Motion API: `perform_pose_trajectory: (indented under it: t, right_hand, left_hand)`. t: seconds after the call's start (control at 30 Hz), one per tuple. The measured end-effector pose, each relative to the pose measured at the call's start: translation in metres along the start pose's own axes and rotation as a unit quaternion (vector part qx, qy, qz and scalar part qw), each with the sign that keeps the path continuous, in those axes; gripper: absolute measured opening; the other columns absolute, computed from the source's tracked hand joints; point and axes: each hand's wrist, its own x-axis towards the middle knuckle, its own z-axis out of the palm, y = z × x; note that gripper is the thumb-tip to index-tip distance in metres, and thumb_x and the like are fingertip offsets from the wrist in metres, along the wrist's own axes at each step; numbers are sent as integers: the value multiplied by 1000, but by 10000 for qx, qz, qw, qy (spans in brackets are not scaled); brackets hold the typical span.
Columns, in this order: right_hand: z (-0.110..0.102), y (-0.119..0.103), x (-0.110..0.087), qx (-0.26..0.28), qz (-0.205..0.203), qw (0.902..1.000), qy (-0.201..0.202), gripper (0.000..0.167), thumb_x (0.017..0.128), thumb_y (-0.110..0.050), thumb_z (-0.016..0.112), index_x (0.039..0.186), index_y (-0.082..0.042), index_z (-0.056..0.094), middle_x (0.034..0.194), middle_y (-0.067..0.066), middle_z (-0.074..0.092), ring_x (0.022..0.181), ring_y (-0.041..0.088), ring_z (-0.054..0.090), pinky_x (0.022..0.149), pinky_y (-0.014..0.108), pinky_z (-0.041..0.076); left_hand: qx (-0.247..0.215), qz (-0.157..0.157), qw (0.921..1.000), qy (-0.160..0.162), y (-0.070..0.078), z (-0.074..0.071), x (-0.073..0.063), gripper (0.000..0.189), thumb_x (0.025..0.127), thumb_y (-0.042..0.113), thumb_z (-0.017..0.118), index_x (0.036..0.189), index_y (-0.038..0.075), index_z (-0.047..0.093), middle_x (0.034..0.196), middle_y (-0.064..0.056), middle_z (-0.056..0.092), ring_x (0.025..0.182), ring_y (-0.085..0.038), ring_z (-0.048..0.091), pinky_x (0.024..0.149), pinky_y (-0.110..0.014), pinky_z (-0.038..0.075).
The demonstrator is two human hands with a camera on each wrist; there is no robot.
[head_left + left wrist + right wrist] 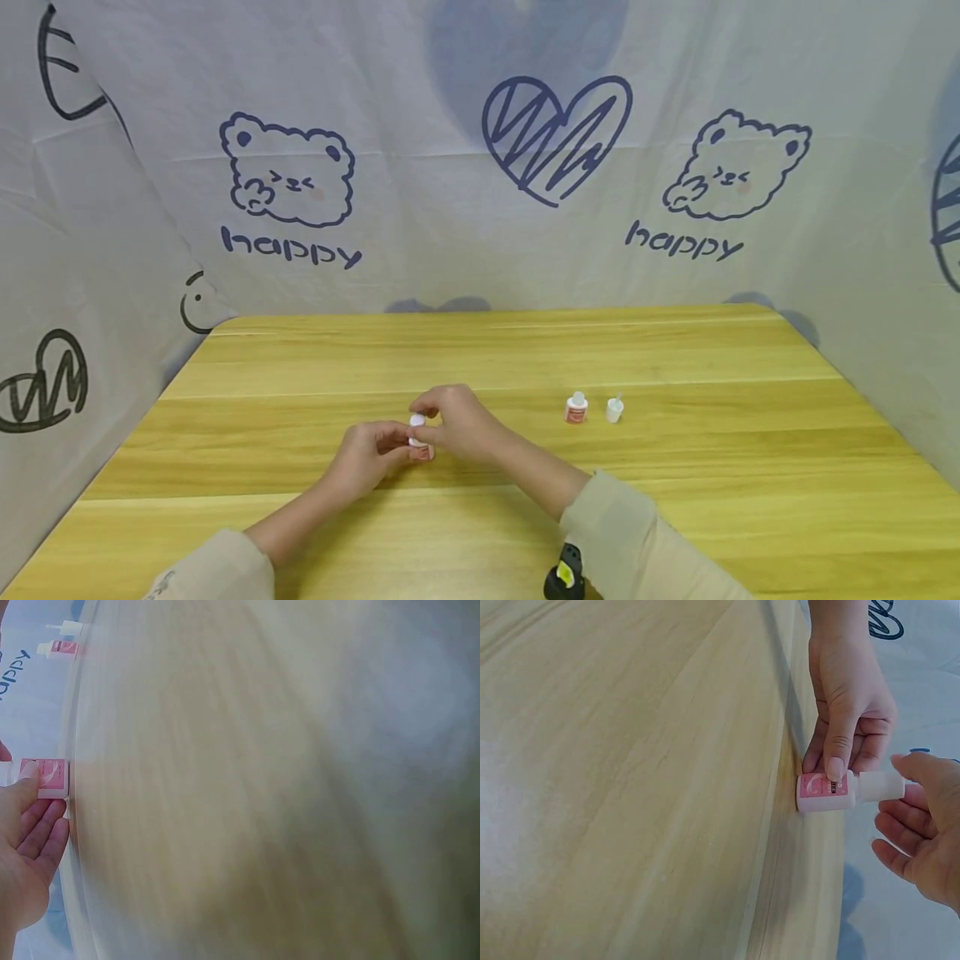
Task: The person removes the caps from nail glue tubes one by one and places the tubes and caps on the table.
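A small white bottle with a pink label (814, 801) stands upright on the wooden table, near the middle in the head view. My left hand (362, 456) grips its body, the thumb lying across the label. At the top, the thumb and fingers of my right hand (463, 427) pinch the white cap (881, 786). The cap sits on the bottle's neck. In the left wrist view the left hand (30, 847) partly covers the label, and the cap is mostly cut off by the frame edge.
To the right stands a second small bottle with a reddish label (576, 410). Beside it a white cap (614, 410) rests with a thin stem pointing up. A printed white cloth (420, 183) hangs behind the wooden table (712, 500).
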Motion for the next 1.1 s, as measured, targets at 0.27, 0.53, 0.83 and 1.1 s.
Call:
perform_pose_trajectory:
  t: [0.27,0.53,0.83,1.1]
  right_hand:
    - [3,1,0,2,46,9994,334,11,83,-17,71,84,-6,70,85,3,70,80,12,57,74,20,46]
    - [6,2,0,-24,269,9985,484,14,81,-19,72,77,-7,70,74,1,69,64,4,50,59,14,42]
    - [6,1,0,-15,142,9989,443,10,84,-14,69,79,-5,70,77,4,70,69,7,57,63,14,46]
    - [4,0,0,-36,101,9997,242,8,86,-11,67,82,-5,70,80,4,70,74,9,59,66,15,46]
  left_hand:
    - [-124,-36,9999,-57,1,0,0,19,84,12,66,99,1,70,92,-12,73,84,-18,70,70,-18,54]
    - [-83,-2,9999,-62,1,1,0,16,84,10,66,96,1,70,92,-12,73,84,-17,70,71,-19,55]
    - [-100,57,9999,14,-2,1,1,20,82,10,68,100,0,69,90,-13,73,81,-13,70,71,-17,54]
    - [-164,4,9999,-11,-1,1,0,23,83,13,67,102,0,69,91,-12,73,83,-15,70,71,-17,54]
